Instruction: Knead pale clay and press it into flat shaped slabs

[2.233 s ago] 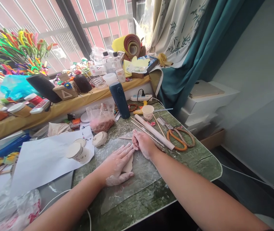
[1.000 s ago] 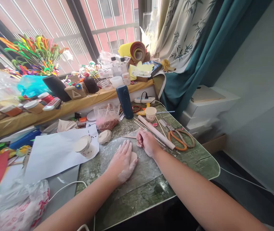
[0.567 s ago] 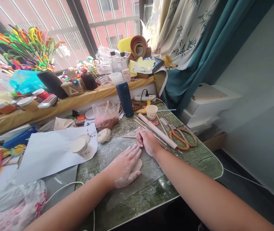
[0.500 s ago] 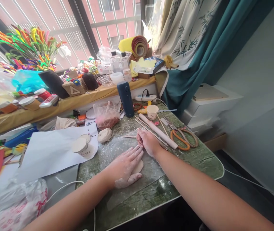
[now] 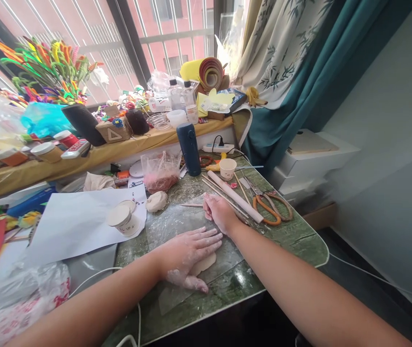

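My left hand (image 5: 187, 250) lies flat with fingers stretched out, pressing on a pale flattened piece of clay (image 5: 205, 262) on a clear plastic sheet (image 5: 177, 221) over the green table (image 5: 293, 241). The clay shows only at the hand's near edge. My right hand (image 5: 218, 212) rests curled into a loose fist on the sheet's far right edge, beside a white rolling rod (image 5: 235, 195) and thin wooden sticks. Whether it holds anything is hidden. Both hands are dusted white.
A lump of pale clay (image 5: 156, 201), a bag of pink clay (image 5: 160, 173), a dark blue bottle (image 5: 189, 148), a paper cup (image 5: 227, 168), orange-handled scissors (image 5: 271, 209), white paper with two lidded cups (image 5: 121, 219). A cluttered shelf runs behind; a cable hangs at the front edge.
My left hand has turned, its fingers now pointing right rather than up the table, and slid toward the near edge over the clay. The right hand has stayed in place.
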A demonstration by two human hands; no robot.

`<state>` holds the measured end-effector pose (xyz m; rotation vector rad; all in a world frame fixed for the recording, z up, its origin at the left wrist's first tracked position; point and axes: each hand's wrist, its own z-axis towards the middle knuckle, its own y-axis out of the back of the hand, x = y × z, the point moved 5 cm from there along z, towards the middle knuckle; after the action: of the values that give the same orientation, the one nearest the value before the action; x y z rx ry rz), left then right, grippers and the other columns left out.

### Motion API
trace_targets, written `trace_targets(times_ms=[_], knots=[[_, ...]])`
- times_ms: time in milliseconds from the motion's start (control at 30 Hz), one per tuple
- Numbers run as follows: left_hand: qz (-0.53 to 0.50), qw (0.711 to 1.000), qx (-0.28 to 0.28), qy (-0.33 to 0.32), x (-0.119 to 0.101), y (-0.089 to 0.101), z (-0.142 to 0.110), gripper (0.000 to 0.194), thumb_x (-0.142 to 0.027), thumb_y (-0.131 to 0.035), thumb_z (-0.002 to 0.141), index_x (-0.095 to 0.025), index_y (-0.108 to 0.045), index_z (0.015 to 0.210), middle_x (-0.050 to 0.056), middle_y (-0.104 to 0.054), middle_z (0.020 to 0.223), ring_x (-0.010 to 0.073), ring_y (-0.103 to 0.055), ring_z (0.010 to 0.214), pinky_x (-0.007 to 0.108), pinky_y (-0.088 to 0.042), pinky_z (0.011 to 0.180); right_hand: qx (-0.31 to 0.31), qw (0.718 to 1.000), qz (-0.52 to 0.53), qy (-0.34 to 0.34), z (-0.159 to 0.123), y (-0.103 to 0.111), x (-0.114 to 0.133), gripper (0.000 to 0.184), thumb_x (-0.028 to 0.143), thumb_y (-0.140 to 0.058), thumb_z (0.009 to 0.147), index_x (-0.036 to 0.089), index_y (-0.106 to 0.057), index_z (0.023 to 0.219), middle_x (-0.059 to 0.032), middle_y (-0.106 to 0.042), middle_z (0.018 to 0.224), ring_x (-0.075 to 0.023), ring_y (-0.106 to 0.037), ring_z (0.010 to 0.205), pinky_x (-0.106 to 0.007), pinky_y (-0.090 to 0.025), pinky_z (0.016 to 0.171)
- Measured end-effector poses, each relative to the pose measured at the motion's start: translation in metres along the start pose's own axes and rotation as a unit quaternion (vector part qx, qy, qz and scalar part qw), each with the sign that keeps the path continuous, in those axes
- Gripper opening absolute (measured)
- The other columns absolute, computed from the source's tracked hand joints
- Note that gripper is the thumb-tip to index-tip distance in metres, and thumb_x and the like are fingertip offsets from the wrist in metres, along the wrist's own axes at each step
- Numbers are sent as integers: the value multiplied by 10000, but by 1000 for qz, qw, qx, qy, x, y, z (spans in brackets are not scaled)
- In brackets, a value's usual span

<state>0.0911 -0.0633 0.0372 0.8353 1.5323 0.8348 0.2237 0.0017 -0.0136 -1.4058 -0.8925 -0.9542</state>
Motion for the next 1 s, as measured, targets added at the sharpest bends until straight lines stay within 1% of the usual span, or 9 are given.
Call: trace_targets(times_ms=[67,167,267,333,367,433,567,900,1000], knots=[[2,1000,8,13,0,0,0,1039,-707,-650,774,-170,-298,1591,144,-306,1636,390,-283,1506,543,-208,1258,2,1000,5,0,0,0,1,545,683,-617,850,223,-493,586,64,-375,522,-92,-321,410,-258,-272,399],[23,998,3,64,-2,-5,-4,990,-689,-637,798,-215,-291,1595,128,-259,1658,400,-229,1522,573,-210,1248,3,1000,13,3,-1,-1,3,545,689,-615,845,222,-492,592,62,-390,537,-90,-328,416,-258,-286,402],[43,991,-32,120,-6,-17,-13,974,-665,-599,846,-247,-182,1621,131,-188,1680,410,-172,1535,632,-189,1232,2,1000,20,6,-1,-1,5,547,698,-608,840,224,-487,597,63,-389,541,-91,-324,424,-256,-294,403],[55,980,-83,170,-5,-26,-19,1058,-700,-589,837,-203,-97,1631,167,-145,1683,430,-130,1538,661,-177,1224,0,1000,24,7,-1,0,5,550,702,-607,837,223,-486,596,63,-388,541,-90,-319,428,-252,-296,404],[61,973,-105,195,-4,-30,-22,1076,-696,-586,843,-174,-71,1631,191,-115,1683,436,-109,1540,656,-204,1218,-1,1000,26,7,-1,0,5,552,703,-607,837,223,-484,594,62,-388,541,-89,-316,430,-250,-296,405],[61,968,-125,209,-4,-39,-25,1059,-669,-589,857,-166,-70,1630,196,-110,1684,435,-104,1541,648,-226,1218,-2,1000,30,7,-1,0,5,555,703,-609,836,222,-479,592,62,-387,546,-87,-308,433,-246,-298,407],[49,972,-120,195,-2,-43,-23,1015,-623,-595,873,-169,-93,1629,182,-138,1683,416,-114,1545,626,-222,1232,1,999,34,3,0,1,4,554,704,-606,839,225,-475,593,61,-382,537,-92,-303,437,-246,-298,407],[34,991,-52,118,-16,-29,-17,805,-435,-564,932,-185,-209,1609,141,-235,1664,350,-212,1535,555,-252,1249,6,1000,30,-3,-1,0,3,539,674,-646,834,219,-498,586,54,-394,546,-92,-319,438,-249,-281,403],[17,997,-42,70,-20,-25,-15,774,-419,-549,941,-197,-224,1607,129,-282,1649,330,-251,1525,529,-242,1258,6,999,31,-6,-1,1,2,543,681,-645,830,219,-497,587,52,-394,546,-93,-316,440,-251,-279,404]])
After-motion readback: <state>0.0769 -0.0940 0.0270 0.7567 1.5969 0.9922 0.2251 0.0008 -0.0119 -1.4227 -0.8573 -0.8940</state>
